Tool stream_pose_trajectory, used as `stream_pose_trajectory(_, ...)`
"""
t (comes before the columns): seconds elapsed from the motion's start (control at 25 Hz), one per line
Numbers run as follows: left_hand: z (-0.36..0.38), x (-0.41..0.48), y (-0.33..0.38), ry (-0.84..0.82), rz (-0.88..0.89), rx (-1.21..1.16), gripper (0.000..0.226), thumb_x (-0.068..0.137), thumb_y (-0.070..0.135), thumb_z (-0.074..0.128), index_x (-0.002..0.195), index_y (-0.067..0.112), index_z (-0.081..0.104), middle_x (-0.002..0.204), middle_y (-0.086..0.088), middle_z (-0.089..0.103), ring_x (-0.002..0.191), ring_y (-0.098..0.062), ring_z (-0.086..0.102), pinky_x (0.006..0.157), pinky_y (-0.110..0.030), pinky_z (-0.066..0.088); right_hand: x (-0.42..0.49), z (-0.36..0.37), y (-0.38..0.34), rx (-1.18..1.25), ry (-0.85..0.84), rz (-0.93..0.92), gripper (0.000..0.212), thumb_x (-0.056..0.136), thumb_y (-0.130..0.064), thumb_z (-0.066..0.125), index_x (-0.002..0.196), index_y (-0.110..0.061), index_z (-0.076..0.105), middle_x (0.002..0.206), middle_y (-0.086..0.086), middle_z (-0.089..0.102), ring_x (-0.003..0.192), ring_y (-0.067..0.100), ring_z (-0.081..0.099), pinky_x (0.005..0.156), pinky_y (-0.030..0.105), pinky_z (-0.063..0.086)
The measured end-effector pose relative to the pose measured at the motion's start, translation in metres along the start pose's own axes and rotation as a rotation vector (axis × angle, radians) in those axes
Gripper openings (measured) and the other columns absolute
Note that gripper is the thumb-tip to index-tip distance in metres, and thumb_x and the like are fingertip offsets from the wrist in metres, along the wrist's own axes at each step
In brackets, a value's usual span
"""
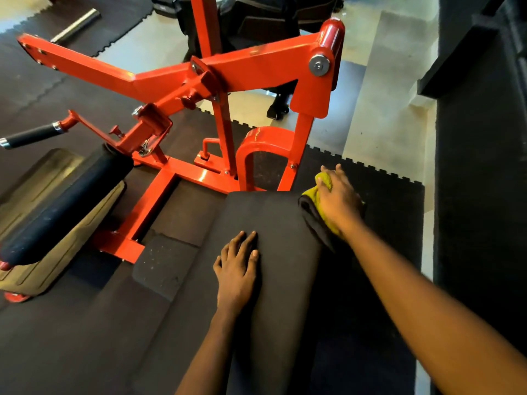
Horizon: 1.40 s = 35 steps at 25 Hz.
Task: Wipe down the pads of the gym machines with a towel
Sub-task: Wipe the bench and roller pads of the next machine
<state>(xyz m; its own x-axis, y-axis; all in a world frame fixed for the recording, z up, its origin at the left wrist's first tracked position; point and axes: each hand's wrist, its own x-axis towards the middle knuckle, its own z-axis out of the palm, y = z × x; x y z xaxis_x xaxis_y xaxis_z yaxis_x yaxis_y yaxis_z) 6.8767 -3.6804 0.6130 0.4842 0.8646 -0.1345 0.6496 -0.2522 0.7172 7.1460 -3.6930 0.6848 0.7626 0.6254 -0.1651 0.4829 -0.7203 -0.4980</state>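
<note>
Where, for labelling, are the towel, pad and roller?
towel (312, 195): head view, on its yellow fold.
pad (281, 223): head view, on its bare top.
roller (68, 206): head view, mid-length of its foam.

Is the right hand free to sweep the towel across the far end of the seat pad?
Likely yes: right hand holds the towel at the right edge of the pad; left hand rests nearer, off that strip.

A gym: red weight machine (216, 81), padded bench (268, 252), rubber floor mats (71, 323).
</note>
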Motion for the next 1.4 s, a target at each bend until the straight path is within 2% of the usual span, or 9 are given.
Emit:
stream_pose_trajectory(0.12, 0.001, 0.001, 0.0, 0.008, -0.017, -0.02, 0.055, 0.095, 0.056, 0.023, 0.145, 0.044, 0.043, 0.155, 0.017, 0.035, 0.143, -0.001, 0.022, 0.118, -0.043, 0.015, 0.024, -0.019, -0.016, -0.252, -0.232, -0.064, 0.048, 0.103, -0.052, 0.04, 0.148, -0.038, 0.047, 0.164, -0.005, 0.032, 0.143, 0.034, 0.041, 0.115, 0.047, 0.033)
stream_pose_trajectory(0.28, 0.001, 0.001, 0.0, 0.018, -0.037, -0.012, 0.054, 0.096, 0.055, 0.023, 0.145, 0.043, 0.043, 0.155, 0.018, 0.034, 0.142, -0.003, 0.024, 0.118, -0.045, 0.016, -0.018, -0.021, -0.015, -0.491, -0.29, -0.41, 0.044, 0.103, -0.054, 0.039, 0.147, -0.054, 0.039, 0.169, -0.016, 0.008, 0.155, 0.032, 0.01, 0.114, 0.068, 0.018)
stream_pose_trajectory(0.44, -0.001, 0.004, 0.002, -0.009, -0.05, 0.005, 0.053, 0.097, 0.054, 0.025, 0.146, 0.044, 0.041, 0.155, 0.017, 0.033, 0.143, -0.002, 0.024, 0.119, -0.045, 0.016, 0.017, -0.021, -0.033, -0.611, -0.389, -0.318, 0.041, 0.103, -0.054, 0.033, 0.14, -0.043, 0.05, 0.154, 0.004, 0.046, 0.131, 0.041, 0.051, 0.107, 0.049, 0.041)
stream_pose_trajectory(0.6, -0.004, 0.001, 0.005, -0.035, -0.109, 0.026, 0.05, 0.1, 0.051, 0.032, 0.15, 0.042, 0.037, 0.158, 0.013, 0.029, 0.146, -0.008, 0.021, 0.119, -0.043, 0.016, 0.043, -0.007, -0.061, -0.634, -0.558, -0.292, 0.049, 0.102, -0.054, 0.035, 0.141, -0.027, 0.049, 0.146, 0.015, 0.053, 0.13, 0.042, 0.052, 0.107, 0.05, 0.042)
stream_pose_trajectory(0.76, -0.006, 0.016, 0.011, 0.022, -0.245, 0.062, 0.036, 0.104, 0.04, 0.041, 0.139, 0.038, 0.049, 0.144, 0.01, 0.044, 0.136, -0.015, 0.036, 0.101, -0.042, 0.032, 0.039, -0.037, -0.035, -0.453, -0.696, -0.431, 0.067, 0.097, -0.064, 0.049, 0.147, -0.022, 0.034, 0.152, 0.016, 0.045, 0.136, 0.04, 0.048, 0.111, 0.047, 0.036)
stream_pose_trajectory(0.96, 0.021, 0.061, 0.057, 0.109, -0.634, 0.172, 0.043, 0.101, 0.054, 0.035, 0.133, 0.027, 0.047, 0.136, -0.003, 0.038, 0.132, -0.025, 0.032, 0.106, -0.054, 0.028, 0.076, -0.02, -0.031, -0.187, -0.88, -0.172, 0.043, 0.101, -0.053, 0.05, 0.132, -0.025, 0.061, 0.141, 0.011, 0.059, 0.132, 0.031, 0.053, 0.109, 0.037, 0.041)
stream_pose_trajectory(1.08, 0.022, 0.06, 0.059, 0.135, -0.675, 0.163, 0.047, 0.1, 0.056, 0.038, 0.138, 0.031, 0.045, 0.144, -0.002, 0.037, 0.137, -0.025, 0.028, 0.11, -0.051, 0.024, 0.084, -0.009, -0.038, -0.193, -0.937, -0.226, 0.045, 0.103, -0.051, 0.046, 0.131, -0.019, 0.06, 0.138, 0.016, 0.06, 0.131, 0.036, 0.053, 0.107, 0.038, 0.041)
stream_pose_trajectory(1.24, 0.021, 0.062, 0.057, 0.157, -0.698, 0.177, 0.047, 0.098, 0.057, 0.042, 0.138, 0.033, 0.046, 0.144, 0.0, 0.039, 0.137, -0.022, 0.028, 0.108, -0.049, 0.025, 0.071, -0.03, -0.008, -0.305, -0.919, -0.403, 0.061, 0.099, -0.058, 0.048, 0.153, -0.035, 0.031, 0.144, 0.017, 0.055, 0.131, 0.039, 0.053, 0.107, 0.041, 0.04)
stream_pose_trajectory(1.4, 0.019, 0.059, 0.059, 0.152, -0.702, 0.141, 0.045, 0.098, 0.056, 0.045, 0.138, 0.035, 0.048, 0.143, 0.002, 0.042, 0.137, -0.021, 0.03, 0.108, -0.049, 0.025, 0.087, -0.026, -0.013, -0.034, -0.818, -0.566, 0.034, 0.1, -0.025, 0.058, 0.133, -0.032, 0.057, 0.12, 0.013, 0.07, 0.117, 0.036, 0.063, 0.092, 0.032, 0.047)
